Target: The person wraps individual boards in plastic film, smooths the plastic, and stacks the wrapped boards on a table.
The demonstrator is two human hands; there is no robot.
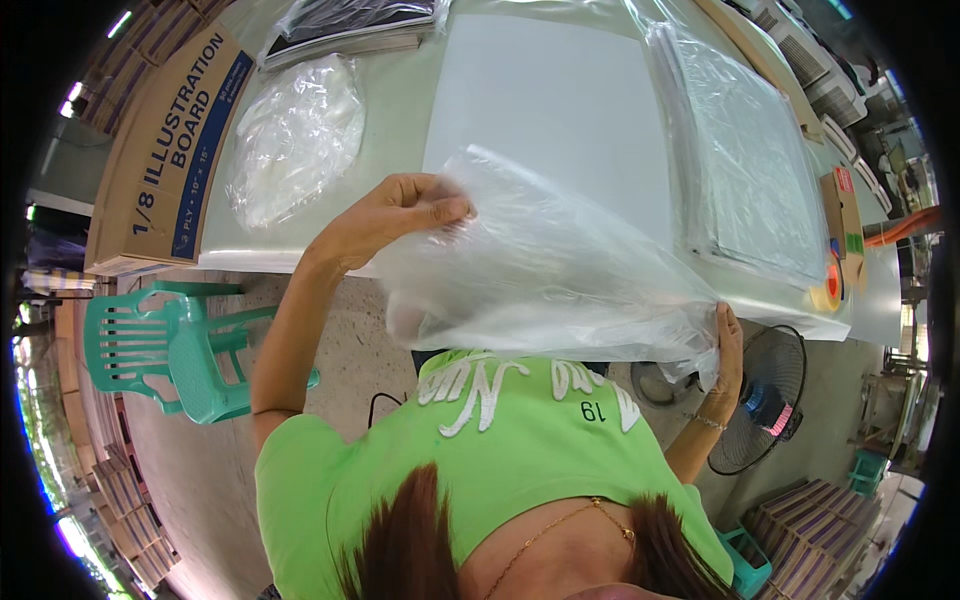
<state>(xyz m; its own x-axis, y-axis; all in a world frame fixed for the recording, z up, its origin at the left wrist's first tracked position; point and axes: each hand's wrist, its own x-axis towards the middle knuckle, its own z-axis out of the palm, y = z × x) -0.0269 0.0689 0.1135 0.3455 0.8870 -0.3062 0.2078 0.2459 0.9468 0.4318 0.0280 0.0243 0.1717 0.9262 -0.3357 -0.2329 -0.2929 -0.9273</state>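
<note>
A clear plastic bag [540, 265] stretches in front of me, over the table's near edge. Its upper left part is pinched between the thumb and fingers of my left hand [405, 212]. At the other end, my right hand [728, 352] grips the bunched plastic low on the right, its fingers partly covered. Behind the bag, a large white board [550, 100] lies flat on the table; the bag hides its near part. To its right is a stack of boards in clear plastic [755, 160]. A crumpled heap of clear plastic [300, 140] rests to the left.
A brown cardboard box [165, 165] stands at the table's left end. Tape rolls [828, 290] sit near the right front corner. Beside me are a green plastic chair [195, 350] on the left and a fan [765, 400] on the right.
</note>
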